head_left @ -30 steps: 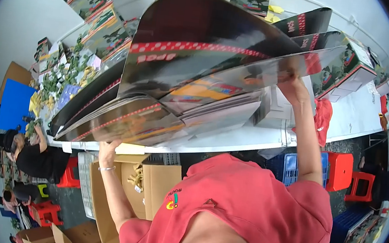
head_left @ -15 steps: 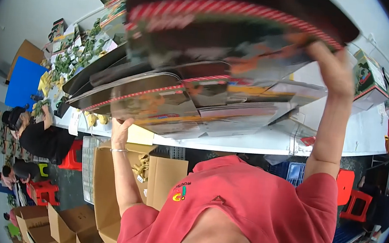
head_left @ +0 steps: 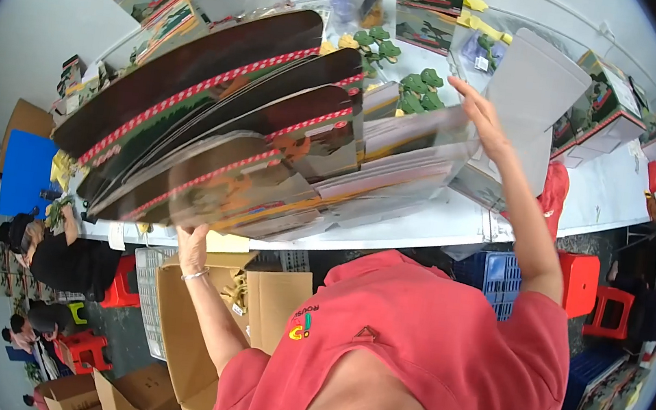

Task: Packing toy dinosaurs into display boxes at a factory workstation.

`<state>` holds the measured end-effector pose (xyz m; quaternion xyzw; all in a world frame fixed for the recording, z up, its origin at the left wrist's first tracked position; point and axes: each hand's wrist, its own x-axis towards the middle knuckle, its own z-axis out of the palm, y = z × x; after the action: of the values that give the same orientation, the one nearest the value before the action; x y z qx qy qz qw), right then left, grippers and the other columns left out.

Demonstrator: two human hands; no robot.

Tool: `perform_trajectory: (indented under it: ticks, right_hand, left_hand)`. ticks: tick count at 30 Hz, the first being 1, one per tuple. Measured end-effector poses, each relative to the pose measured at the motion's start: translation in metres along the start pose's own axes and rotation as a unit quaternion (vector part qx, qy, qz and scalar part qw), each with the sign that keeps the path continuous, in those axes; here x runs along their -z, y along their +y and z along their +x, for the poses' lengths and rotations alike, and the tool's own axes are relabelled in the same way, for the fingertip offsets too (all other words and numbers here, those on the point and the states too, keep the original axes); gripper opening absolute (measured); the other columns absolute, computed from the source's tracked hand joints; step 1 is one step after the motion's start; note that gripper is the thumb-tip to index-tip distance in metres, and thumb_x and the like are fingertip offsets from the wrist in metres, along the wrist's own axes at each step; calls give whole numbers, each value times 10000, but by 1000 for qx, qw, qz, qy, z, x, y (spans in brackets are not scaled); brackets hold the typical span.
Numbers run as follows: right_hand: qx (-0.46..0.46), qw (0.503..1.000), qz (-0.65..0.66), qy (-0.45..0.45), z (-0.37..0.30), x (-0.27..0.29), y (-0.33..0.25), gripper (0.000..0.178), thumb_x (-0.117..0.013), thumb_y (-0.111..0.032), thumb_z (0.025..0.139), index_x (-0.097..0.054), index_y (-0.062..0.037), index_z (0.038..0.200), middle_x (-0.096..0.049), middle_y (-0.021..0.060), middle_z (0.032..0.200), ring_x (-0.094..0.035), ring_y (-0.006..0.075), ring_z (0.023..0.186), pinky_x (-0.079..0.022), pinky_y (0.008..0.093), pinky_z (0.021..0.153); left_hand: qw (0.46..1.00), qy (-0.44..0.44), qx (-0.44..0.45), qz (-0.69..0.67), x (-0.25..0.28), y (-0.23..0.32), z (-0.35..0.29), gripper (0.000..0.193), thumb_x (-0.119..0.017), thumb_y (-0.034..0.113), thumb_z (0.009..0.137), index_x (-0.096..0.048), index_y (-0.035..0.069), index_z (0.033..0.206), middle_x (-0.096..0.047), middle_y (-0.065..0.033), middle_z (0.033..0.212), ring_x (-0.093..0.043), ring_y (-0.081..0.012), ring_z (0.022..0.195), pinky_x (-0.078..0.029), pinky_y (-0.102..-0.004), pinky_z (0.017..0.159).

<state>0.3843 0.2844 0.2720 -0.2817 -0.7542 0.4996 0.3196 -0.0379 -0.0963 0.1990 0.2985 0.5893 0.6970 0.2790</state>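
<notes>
A tilted pile of flat printed cardboard box blanks (head_left: 315, 142), dark with red-striped borders, rises over the table in front of me. My left hand (head_left: 191, 250) grips its near edge at the lower left; some of the fingers are hidden behind the card. One large blank (head_left: 196, 78) leans to the left at the back of the pile. My right hand (head_left: 485, 124) is at the pile's right end, fingers stretched out and nothing in them. Beside that hand stands a white open box (head_left: 532, 91) with its flap up. Green plush-like pieces (head_left: 422, 92) lie behind the pile.
A white table (head_left: 591, 196) runs across in front. Finished printed boxes (head_left: 601, 112) stand at the right. Below on the left is an open brown carton (head_left: 193, 336) with tan pieces inside. Red stools (head_left: 608, 311) and a blue crate (head_left: 499, 277) sit under the table. A co-worker (head_left: 76, 256) sits at the left.
The large blank held up in both hands has come down and left, leaning with the pile. My right hand has let go of it and moved left and slightly lower, fingers extended.
</notes>
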Motion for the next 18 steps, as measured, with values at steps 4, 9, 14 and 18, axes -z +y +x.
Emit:
perform_trajectory:
  ticks: [4, 9, 14, 18]
  right_hand:
    - [53, 993, 84, 56, -1, -33, 3, 755, -464, -598, 807, -402, -29, 1300, -418, 100, 1321, -345, 208, 1247, -203, 340, 1038]
    - [-10, 978, 205, -40, 9, -49, -16, 777, -495, -592, 789, -334, -75, 1346, -391, 86, 1332, -350, 207, 1241, -224, 360, 1028]
    - [23, 991, 76, -105, -33, -2, 1, 1059, -756, -431, 619, -132, -118, 1415, -239, 87, 1428, -243, 250, 1315, -216, 427, 1047]
    - [11, 984, -100, -146, -32, -24, 18, 1208, -832, -336, 516, -59, -139, 1423, -176, 98, 1454, -177, 254, 1338, -182, 449, 1066]
  left_hand:
    - [999, 30, -34, 11, 6, -17, -12, 878, -773, 235, 643, -278, 55, 1345, -399, -83, 1285, -376, -196, 1172, -290, -340, 998]
    - [999, 30, -9, 15, 0, -19, -6, 871, -778, 381, 627, -351, 1, 1284, -435, -94, 1230, -403, -203, 1128, -305, -338, 970]
    - [989, 49, 59, 128, 12, -11, -18, 815, -774, 399, 629, -403, 6, 1240, -466, -73, 1183, -415, -178, 1100, -318, -324, 952]
    - [991, 15, 91, 101, 41, -14, -16, 483, -614, 177, 760, -451, 41, 1194, -482, -50, 1166, -458, -177, 1042, -366, -305, 904]
